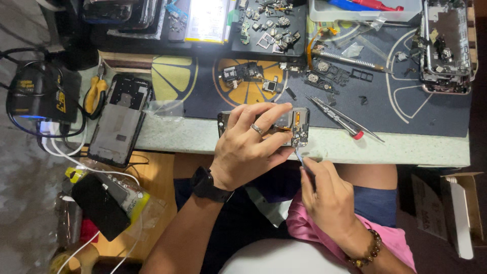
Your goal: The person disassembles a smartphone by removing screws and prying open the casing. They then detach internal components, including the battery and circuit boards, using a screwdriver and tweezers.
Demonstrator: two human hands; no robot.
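Low and right of centre, the right hand point(329, 195) has its fingers pinched together on a thin metal tool point(303, 162), tip at the lower edge of an opened phone point(293, 127). At centre, the left hand point(251, 147) clamps that phone against the table edge point(406, 149). This looks like prying or unfastening a part; it calls for a steady grip. Tweezers point(342, 117) lie beyond.

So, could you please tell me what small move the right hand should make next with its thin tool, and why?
Probably ease the tool tip a little further under the lower edge of the opened phone. The left hand pins the phone at the table edge, and the right hand has the tip right at that corner.
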